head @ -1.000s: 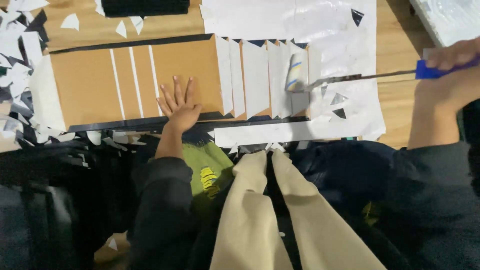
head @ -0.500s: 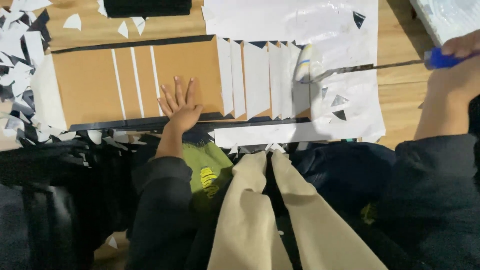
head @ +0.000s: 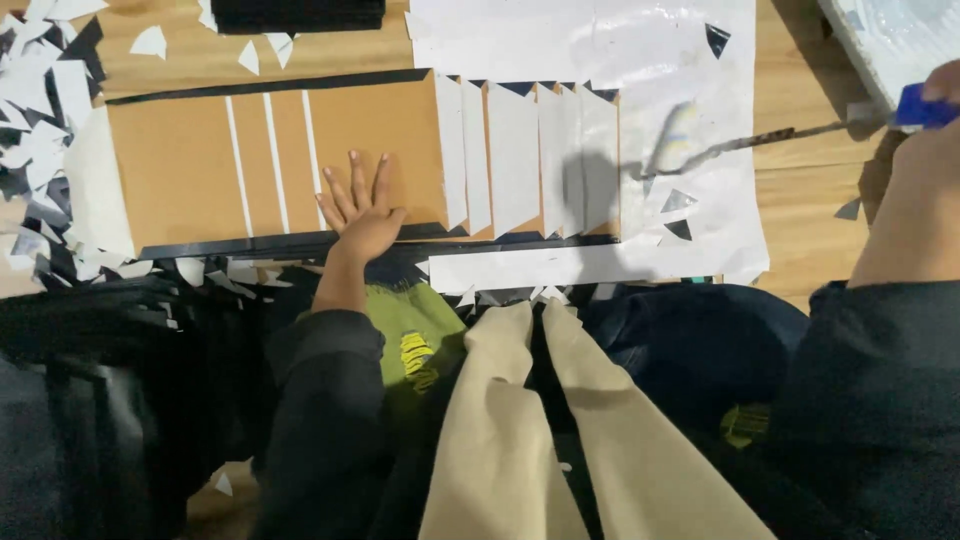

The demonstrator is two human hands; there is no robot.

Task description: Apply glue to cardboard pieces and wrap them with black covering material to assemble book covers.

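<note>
Change: right hand [head: 940, 95] has drawn back toward the right edge of the wooden table [head: 800, 190], and the roller [head: 672, 137] has lifted off the white strips and now sits blurred over the white sheet [head: 640, 50].
Left hand: left hand [head: 362, 205] lies flat, fingers spread apart, pressed on the brown board [head: 370, 130] — near its front edge.
Right hand: mostly out of view at the right edge, closed around the roller's blue handle [head: 918, 106].
Roller: thin metal shaft runs from the handle leftward to the pale head, just right of the white strips [head: 520, 155].
Surroundings: paper scraps [head: 40, 100] — black and white — piled at the left edge.
</note>
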